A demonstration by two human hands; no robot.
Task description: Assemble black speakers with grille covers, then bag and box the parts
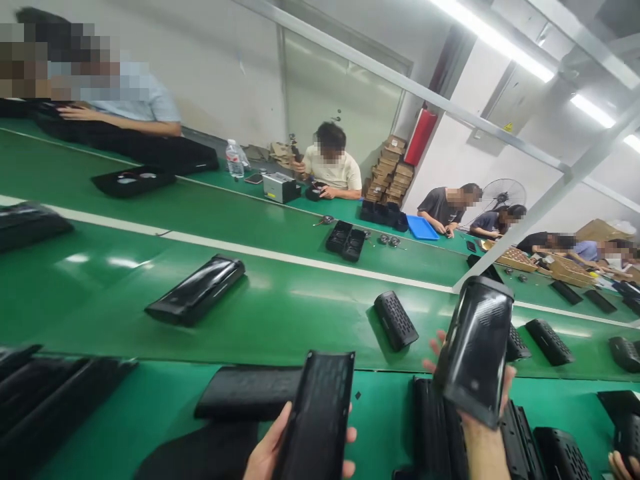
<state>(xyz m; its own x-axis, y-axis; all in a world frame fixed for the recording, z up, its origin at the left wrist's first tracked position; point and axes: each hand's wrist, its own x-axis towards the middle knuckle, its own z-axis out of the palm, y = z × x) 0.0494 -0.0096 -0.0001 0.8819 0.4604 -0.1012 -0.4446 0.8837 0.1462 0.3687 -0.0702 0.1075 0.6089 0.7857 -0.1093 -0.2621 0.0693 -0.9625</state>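
Observation:
My left hand point(273, 443), at the bottom centre, is closed around a long black plastic cover point(320, 407) with small holes near its top corners. Its thumb lies on the left side and fingertips show on the right. My right hand point(475, 430) holds up a glossy black speaker-like casing point(477, 343) at the right, above the near edge of the bench. Fingers show on both sides of this casing; the palm is hidden behind it. Behind my left hand lies a dark rounded casing point(250, 392). Below my right hand stand several black long parts point(430, 427).
A green conveyor belt point(300, 300) crosses the view, carrying a glossy casing point(197, 290) and a perforated casing point(395, 320). Co-workers sit along the far side. A metal post point(520, 223) rises at the right. A co-worker's hand point(623, 463) shows at the bottom right.

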